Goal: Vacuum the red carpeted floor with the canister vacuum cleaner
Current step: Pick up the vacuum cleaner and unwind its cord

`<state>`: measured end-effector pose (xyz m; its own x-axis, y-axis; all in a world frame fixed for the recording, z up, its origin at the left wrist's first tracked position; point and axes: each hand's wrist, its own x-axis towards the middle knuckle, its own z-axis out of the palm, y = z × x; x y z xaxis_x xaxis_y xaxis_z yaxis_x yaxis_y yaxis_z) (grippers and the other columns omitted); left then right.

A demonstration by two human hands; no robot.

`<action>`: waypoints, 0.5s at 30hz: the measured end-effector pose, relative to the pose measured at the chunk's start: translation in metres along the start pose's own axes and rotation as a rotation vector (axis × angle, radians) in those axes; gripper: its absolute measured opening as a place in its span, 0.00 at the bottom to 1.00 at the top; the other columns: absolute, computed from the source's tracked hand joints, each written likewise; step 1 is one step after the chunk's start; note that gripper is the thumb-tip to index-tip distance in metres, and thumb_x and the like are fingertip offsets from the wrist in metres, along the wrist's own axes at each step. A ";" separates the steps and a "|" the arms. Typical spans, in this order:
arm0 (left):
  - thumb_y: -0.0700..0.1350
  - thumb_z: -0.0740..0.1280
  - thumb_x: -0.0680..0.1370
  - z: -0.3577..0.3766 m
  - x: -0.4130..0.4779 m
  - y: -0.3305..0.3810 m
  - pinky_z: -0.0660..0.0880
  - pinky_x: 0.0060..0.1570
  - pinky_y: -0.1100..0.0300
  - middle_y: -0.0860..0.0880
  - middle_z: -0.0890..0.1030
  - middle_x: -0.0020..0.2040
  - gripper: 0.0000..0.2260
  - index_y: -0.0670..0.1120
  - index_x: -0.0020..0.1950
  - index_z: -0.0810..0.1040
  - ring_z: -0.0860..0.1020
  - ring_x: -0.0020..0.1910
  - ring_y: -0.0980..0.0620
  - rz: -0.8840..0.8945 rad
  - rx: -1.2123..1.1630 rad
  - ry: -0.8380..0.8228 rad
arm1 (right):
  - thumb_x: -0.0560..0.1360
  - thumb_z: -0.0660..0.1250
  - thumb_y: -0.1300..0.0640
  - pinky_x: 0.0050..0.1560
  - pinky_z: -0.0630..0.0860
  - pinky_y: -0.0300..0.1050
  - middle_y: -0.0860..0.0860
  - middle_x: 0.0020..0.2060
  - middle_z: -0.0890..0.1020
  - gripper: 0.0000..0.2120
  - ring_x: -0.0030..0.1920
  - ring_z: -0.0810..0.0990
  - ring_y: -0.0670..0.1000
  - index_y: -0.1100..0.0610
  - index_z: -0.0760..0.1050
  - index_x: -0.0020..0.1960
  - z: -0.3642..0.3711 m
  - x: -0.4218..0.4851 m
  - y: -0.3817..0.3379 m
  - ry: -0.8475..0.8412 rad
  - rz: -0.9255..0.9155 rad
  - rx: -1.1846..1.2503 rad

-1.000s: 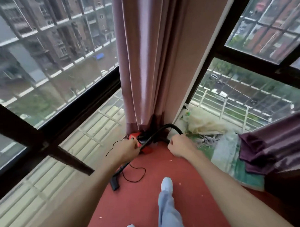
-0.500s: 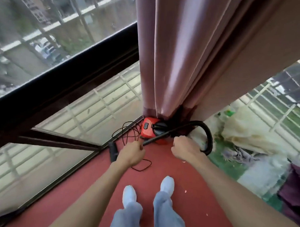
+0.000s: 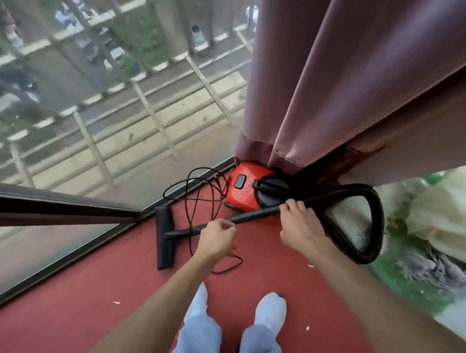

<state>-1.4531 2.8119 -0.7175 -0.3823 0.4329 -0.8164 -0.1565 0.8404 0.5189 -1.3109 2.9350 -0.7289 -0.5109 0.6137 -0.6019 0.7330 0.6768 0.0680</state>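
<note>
Red carpet (image 3: 116,317) is covering the floor of a corner where floor-to-ceiling windows (image 3: 96,118) are looking out over a street far below. A mauve curtain (image 3: 322,87) is hanging in the corner, its hem draping onto the red canister vacuum (image 3: 246,192) sitting on the carpet beneath it. A black hose (image 3: 367,223) is looping out to the right of the canister and back to a black wand (image 3: 254,216), which is slanting down left to a floor head (image 3: 164,237) lying on the carpet beside the glass. A thin power cord (image 3: 196,199) is lying in loose tangles across the wand. The right hand (image 3: 301,226) is gripping the wand's upper end, fingers wrapped over it. The left hand (image 3: 216,237) is curling over the wand lower down; whether it is grasping it is unclear. Two feet (image 3: 271,309) are standing on the carpet below.
</note>
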 end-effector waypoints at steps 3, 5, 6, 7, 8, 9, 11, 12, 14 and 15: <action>0.38 0.59 0.78 0.018 0.042 -0.029 0.82 0.36 0.53 0.43 0.81 0.46 0.10 0.42 0.55 0.78 0.80 0.35 0.47 -0.034 -0.096 0.018 | 0.74 0.68 0.54 0.69 0.65 0.50 0.52 0.69 0.69 0.27 0.71 0.65 0.55 0.56 0.66 0.71 0.039 0.043 -0.001 0.010 -0.018 -0.061; 0.38 0.60 0.79 0.026 0.065 -0.046 0.82 0.41 0.51 0.43 0.81 0.43 0.09 0.42 0.55 0.78 0.80 0.35 0.45 -0.049 -0.121 0.023 | 0.74 0.68 0.55 0.72 0.61 0.52 0.52 0.70 0.68 0.28 0.73 0.62 0.56 0.55 0.66 0.72 0.062 0.065 -0.002 -0.006 -0.021 -0.111; 0.38 0.60 0.79 0.030 0.075 -0.053 0.83 0.42 0.49 0.43 0.81 0.42 0.09 0.42 0.55 0.78 0.80 0.36 0.44 -0.060 -0.136 0.023 | 0.74 0.68 0.55 0.73 0.59 0.53 0.52 0.70 0.68 0.27 0.73 0.61 0.56 0.55 0.66 0.72 0.073 0.072 -0.002 -0.012 -0.024 -0.146; 0.38 0.60 0.79 0.033 0.083 -0.061 0.83 0.44 0.47 0.43 0.81 0.41 0.09 0.42 0.54 0.79 0.81 0.36 0.43 -0.073 -0.156 0.022 | 0.74 0.67 0.56 0.73 0.59 0.54 0.52 0.69 0.69 0.27 0.73 0.61 0.57 0.54 0.66 0.72 0.082 0.078 -0.003 -0.009 -0.027 -0.189; 0.39 0.60 0.79 0.035 0.090 -0.067 0.83 0.46 0.46 0.43 0.81 0.41 0.09 0.43 0.53 0.79 0.81 0.37 0.43 -0.085 -0.167 0.022 | 0.74 0.66 0.56 0.72 0.59 0.55 0.51 0.68 0.70 0.26 0.73 0.60 0.58 0.53 0.66 0.71 0.088 0.083 -0.003 0.003 -0.027 -0.230; 0.39 0.60 0.79 0.037 0.093 -0.073 0.83 0.46 0.46 0.43 0.81 0.41 0.08 0.44 0.51 0.79 0.81 0.37 0.43 -0.095 -0.174 0.022 | 0.75 0.65 0.57 0.70 0.60 0.56 0.51 0.67 0.71 0.24 0.72 0.60 0.58 0.53 0.67 0.71 0.093 0.087 -0.002 0.023 -0.023 -0.270; 0.38 0.60 0.79 0.041 0.098 -0.085 0.83 0.42 0.49 0.44 0.81 0.43 0.09 0.46 0.45 0.78 0.81 0.37 0.46 -0.104 -0.194 0.026 | 0.76 0.63 0.57 0.65 0.63 0.55 0.49 0.62 0.74 0.20 0.69 0.63 0.58 0.52 0.71 0.68 0.097 0.094 -0.002 0.077 -0.020 -0.347; 0.38 0.60 0.78 0.042 0.099 -0.091 0.83 0.39 0.51 0.45 0.81 0.43 0.09 0.47 0.44 0.78 0.81 0.36 0.47 -0.109 -0.198 0.025 | 0.77 0.62 0.58 0.63 0.64 0.55 0.49 0.60 0.76 0.17 0.68 0.64 0.58 0.51 0.73 0.66 0.096 0.096 -0.002 0.095 -0.023 -0.384; 0.39 0.60 0.78 0.044 0.099 -0.101 0.82 0.35 0.55 0.46 0.81 0.41 0.09 0.46 0.44 0.79 0.81 0.35 0.47 -0.132 -0.188 0.027 | 0.77 0.61 0.59 0.61 0.65 0.55 0.49 0.58 0.76 0.16 0.66 0.65 0.58 0.51 0.76 0.63 0.095 0.101 -0.002 0.103 -0.031 -0.431; 0.39 0.61 0.78 0.044 0.099 -0.105 0.81 0.35 0.56 0.46 0.82 0.40 0.08 0.45 0.45 0.79 0.81 0.35 0.47 -0.144 -0.181 0.028 | 0.77 0.61 0.58 0.61 0.65 0.55 0.49 0.57 0.76 0.15 0.65 0.65 0.58 0.51 0.77 0.62 0.094 0.102 -0.002 0.103 -0.037 -0.440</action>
<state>-1.4344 2.7808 -0.8643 -0.3693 0.3014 -0.8791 -0.3713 0.8193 0.4368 -1.3220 2.9580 -0.8649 -0.5913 0.6079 -0.5299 0.4638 0.7939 0.3931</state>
